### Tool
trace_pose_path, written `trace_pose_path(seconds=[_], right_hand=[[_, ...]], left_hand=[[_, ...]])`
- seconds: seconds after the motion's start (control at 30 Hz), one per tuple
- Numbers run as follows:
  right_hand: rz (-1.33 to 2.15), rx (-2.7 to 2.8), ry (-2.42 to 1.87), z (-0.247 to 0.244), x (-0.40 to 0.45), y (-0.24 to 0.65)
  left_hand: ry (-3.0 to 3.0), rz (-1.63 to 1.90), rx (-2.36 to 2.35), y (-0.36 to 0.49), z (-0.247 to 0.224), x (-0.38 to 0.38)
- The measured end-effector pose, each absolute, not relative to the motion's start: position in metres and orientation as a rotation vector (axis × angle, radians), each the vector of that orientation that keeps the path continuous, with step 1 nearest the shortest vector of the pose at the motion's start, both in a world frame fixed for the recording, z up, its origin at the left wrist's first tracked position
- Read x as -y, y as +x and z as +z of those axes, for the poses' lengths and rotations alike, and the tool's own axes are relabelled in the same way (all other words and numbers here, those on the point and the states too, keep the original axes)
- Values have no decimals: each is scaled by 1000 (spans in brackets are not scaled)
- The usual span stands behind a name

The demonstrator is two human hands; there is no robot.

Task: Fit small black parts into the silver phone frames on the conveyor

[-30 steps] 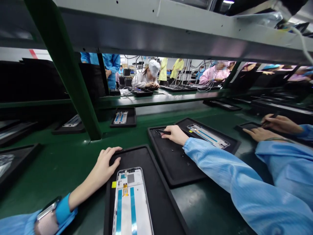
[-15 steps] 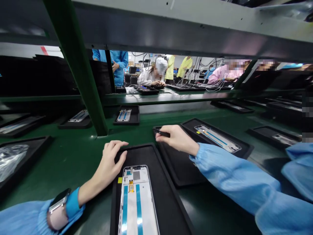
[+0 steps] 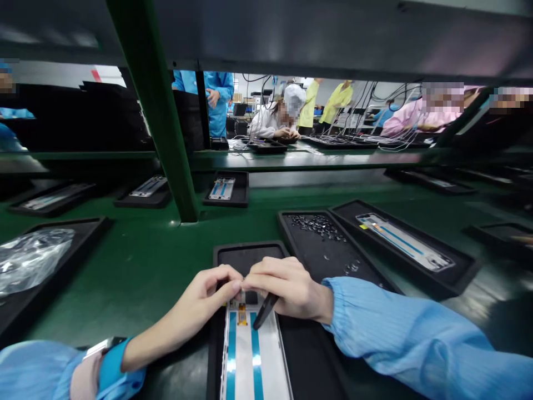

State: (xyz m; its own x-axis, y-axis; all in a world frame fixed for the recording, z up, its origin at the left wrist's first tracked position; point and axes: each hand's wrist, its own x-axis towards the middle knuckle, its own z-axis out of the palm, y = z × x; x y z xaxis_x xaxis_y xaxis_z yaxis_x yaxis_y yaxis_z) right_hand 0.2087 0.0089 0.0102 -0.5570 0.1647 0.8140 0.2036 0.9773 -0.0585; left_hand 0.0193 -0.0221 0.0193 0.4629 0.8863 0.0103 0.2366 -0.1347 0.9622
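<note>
A silvery-white phone frame [image 3: 245, 361] with two blue strips lies in a black tray [image 3: 318, 366] in front of me. Over its top end my left hand [image 3: 212, 291] is closed, thumb and forefinger pinched together; whatever is between them is too small to make out. My right hand [image 3: 287, 286] meets those fingertips and grips a black stick-shaped tool [image 3: 265, 311], its rounded end pointing down over the right-hand blue strip. Both hands partly hide the frame's top. Beside the right hand, a second black tray [image 3: 328, 258] holds many tiny dark and shiny parts.
Another tray with a phone frame [image 3: 403, 241] stands at right. At left, a tray holds a clear plastic bag [image 3: 35, 258]. More trays line the back of the green bench [image 3: 141, 261]. A green post [image 3: 166, 128] rises at left under a low shelf [image 3: 291, 41]. Several people work beyond.
My right hand has come from above the parts tray to the phone frame, still holding the black tool. My left hand has moved right and closed from open fingers. The camera view has shifted.
</note>
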Motion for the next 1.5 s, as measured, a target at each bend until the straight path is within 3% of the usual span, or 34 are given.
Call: trace_pose_path(seconds=[0.4,0.8,1.1,1.5], right_hand=[[591,2072,-719,13,-10,202],[618,2079,-774,13,-7,200],[738,2167,-1019,6,-11,200],[676,2330,-931,8,-16,199]], left_hand=[[1744,1028,-1118,18,-1,21],[1921,1018,-1142,17,-8,18],[2523,930,-1159,6,-7,7],[2491,837,-1131,8,-1,11]])
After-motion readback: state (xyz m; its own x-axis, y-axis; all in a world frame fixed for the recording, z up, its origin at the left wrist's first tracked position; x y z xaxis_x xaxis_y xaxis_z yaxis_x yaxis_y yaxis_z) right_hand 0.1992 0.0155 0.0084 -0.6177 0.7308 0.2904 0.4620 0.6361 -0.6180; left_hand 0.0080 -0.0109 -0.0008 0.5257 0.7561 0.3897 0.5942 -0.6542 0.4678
